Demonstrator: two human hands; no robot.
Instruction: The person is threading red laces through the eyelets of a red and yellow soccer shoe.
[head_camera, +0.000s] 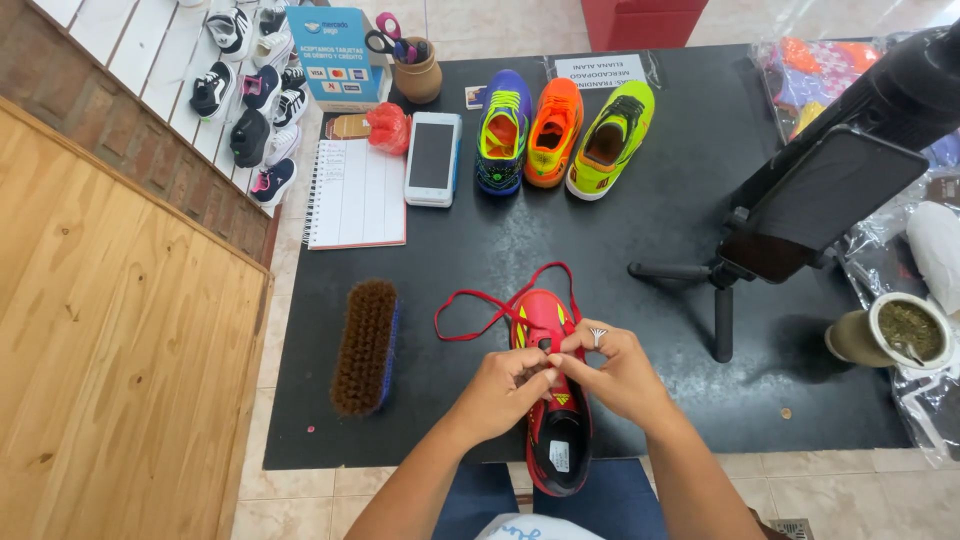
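Observation:
A red sports shoe (556, 440) with yellow marks lies on the black table (640, 230), toe pointing away from me, heel over the near edge. Its red lace (480, 312) loops out to the left and over the toe. My left hand (505, 388) and my right hand (618, 368) meet over the middle of the shoe, fingers pinched on the lace at the eyelets. A ring sits on a finger of the right hand.
A brown brush (365, 345) lies left of the shoe. Three bright shoes (560, 135), a white card reader (432, 158), a notebook (357, 195) and a pot of scissors (415, 70) stand at the far side. A phone on a tripod (800, 215) and a cup (895, 335) are at right.

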